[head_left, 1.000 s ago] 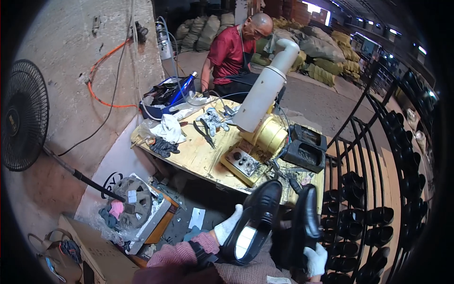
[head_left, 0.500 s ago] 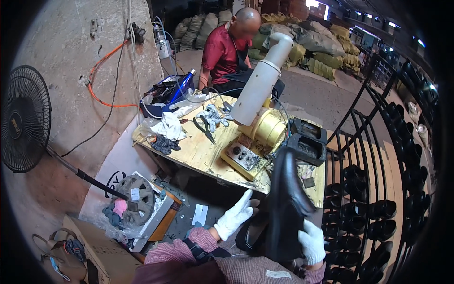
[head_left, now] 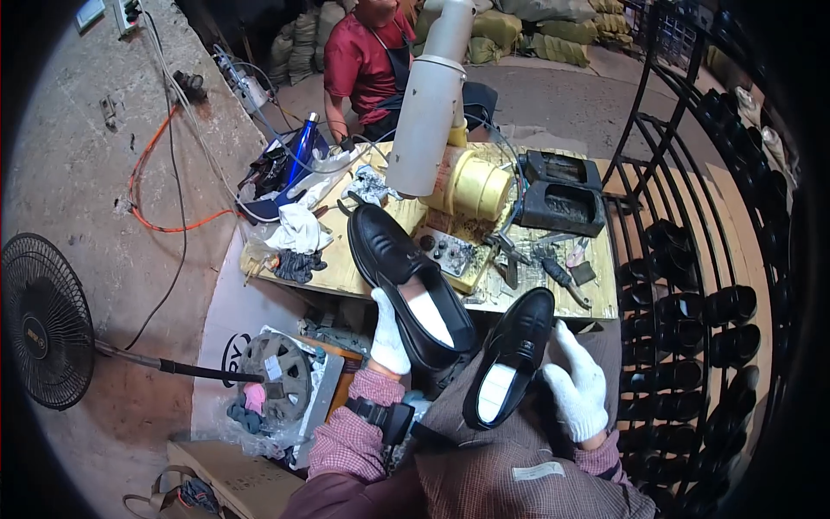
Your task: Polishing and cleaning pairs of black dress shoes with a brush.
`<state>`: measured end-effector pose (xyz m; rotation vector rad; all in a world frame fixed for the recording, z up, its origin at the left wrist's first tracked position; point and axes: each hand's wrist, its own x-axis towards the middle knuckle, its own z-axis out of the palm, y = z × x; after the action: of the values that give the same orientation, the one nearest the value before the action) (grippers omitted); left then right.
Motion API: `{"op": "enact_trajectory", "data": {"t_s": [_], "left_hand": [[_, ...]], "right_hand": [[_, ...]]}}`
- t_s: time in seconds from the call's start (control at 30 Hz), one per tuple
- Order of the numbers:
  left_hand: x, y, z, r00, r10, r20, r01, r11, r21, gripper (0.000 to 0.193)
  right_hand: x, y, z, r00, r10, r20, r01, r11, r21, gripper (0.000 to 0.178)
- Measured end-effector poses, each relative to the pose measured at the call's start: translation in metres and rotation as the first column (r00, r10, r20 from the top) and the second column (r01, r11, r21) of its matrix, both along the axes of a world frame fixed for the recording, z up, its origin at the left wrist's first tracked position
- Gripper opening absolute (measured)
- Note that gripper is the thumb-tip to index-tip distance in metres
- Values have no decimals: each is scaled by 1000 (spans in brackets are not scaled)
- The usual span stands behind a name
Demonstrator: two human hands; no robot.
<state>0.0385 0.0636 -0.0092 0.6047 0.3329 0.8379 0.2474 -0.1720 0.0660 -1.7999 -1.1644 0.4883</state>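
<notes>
A black loafer (head_left: 391, 250) with a white insole is tilted in front of the table, its toe pointing away to the left. My left hand (head_left: 389, 339), in a white glove, grips it along its left side; some fingers are hidden behind it. A second black loafer (head_left: 512, 356), also with a white insole, rests on my apron-covered lap (head_left: 484, 467). To the right of this shoe is my gloved right hand (head_left: 577, 394), open, thumb and fingers apart, with nothing in it.
On the wooden table (head_left: 337, 259) stand a yellow machine (head_left: 471, 186) with a grey duct (head_left: 428, 121), black trays (head_left: 564, 208), pliers and rags (head_left: 298, 229). A shoe rack (head_left: 683, 320) is at right, a fan (head_left: 47, 320) at left. Another person (head_left: 367, 69) sits behind the table.
The view has tilted down. The shoes, earlier seen mostly side-on, now lie apart with their openings showing. My left hand has taken hold of one; my right hand has come away from the other.
</notes>
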Motion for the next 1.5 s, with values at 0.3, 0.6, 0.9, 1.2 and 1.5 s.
{"op": "enact_trajectory", "data": {"t_s": [0.3,0.6,0.9,1.2,1.5], "left_hand": [[15,54,17,983,-179,49,178,984,12,92],[13,44,27,992,53,-118,-41,994,101,90],[-11,4,3,942,-163,295,190,980,-65,63],[4,16,-2,996,38,78,-24,986,-166,76],[0,32,21,932,-29,362,109,974,-200,71]], "right_hand": [[5,-38,-23,975,6,221,29,987,-158,57],[4,-25,-18,930,98,354,-69,993,-93,54],[8,-30,-24,921,89,380,-65,995,-76,58],[6,-38,-27,914,78,399,-45,995,-91,57],[16,-20,-19,890,189,415,-209,978,4,59]]}}
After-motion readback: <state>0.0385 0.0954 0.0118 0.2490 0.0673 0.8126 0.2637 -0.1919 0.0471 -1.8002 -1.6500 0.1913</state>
